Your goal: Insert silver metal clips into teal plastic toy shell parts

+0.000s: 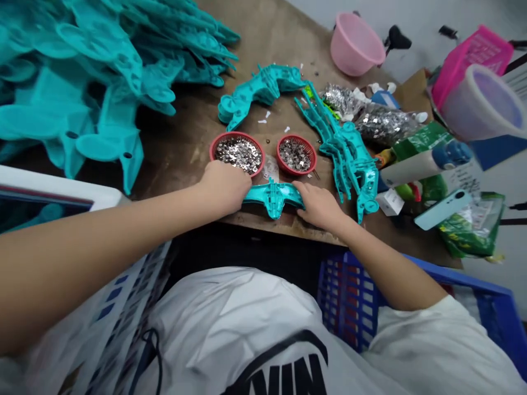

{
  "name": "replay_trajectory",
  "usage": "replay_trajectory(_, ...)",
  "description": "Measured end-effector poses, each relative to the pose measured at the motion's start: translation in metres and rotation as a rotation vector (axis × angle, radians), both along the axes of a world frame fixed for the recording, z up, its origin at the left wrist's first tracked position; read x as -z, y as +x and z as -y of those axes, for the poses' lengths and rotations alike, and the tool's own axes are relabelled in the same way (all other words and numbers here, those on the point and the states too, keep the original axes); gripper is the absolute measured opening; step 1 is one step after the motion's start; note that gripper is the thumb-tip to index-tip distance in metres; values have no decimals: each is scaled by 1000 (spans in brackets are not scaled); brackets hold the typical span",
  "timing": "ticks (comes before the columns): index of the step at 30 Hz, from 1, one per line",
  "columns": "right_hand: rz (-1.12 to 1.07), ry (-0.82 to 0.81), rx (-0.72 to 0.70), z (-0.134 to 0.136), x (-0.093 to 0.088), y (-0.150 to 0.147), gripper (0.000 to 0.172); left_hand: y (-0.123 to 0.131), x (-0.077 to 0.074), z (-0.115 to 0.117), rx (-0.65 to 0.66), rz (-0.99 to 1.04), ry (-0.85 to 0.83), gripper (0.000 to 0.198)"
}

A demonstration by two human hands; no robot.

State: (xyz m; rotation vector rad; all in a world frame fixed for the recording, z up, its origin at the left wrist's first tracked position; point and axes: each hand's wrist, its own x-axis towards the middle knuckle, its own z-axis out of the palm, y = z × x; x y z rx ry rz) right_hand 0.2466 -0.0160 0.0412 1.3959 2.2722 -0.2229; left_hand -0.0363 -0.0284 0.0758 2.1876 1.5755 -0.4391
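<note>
A teal moulded plastic part lies across the table's front edge, ribbed in its middle. My left hand is closed round its left end, and my right hand grips the right end; both ends are hidden under the fingers. Just behind it stand two red baskets of small metal pieces: the larger basket by my left hand, the smaller basket nearer my right. More teal parts sit behind the baskets, and a cluster of teal parts rests on the right.
A tall heap of teal parts fills the left. Bags of metal pieces, a bottle, a phone and green packets crowd the right. A pink tub stands at the back. Below the table sits a blue crate.
</note>
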Motion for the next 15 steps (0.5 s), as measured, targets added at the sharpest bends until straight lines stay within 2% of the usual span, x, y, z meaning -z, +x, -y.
replay_trajectory(3,-33,-45,-37,1,-10,11,95,10,-9,7,59,-162,-39,41)
replay_trajectory(5,-170,-106,-96,-12,-22,26,95,14,-8,10,82,-147,-53,40)
replay_trajectory(7,-345,-80,-129,-39,-32,41,80,18,-2,11,92,-119,-60,42)
replay_trajectory(8,-414,-14,-123,-56,-33,46,70,19,2,11,95,-106,-56,45)
replay_trajectory(10,-447,140,-99,-96,-28,50,56,21,10,10,96,-73,-32,49)
replay_trajectory(12,-404,228,-73,-132,-12,47,46,22,15,7,94,-56,-11,49)
replay_trajectory(15,-259,159,-56,-161,15,32,42,19,17,4,77,-73,-1,46)
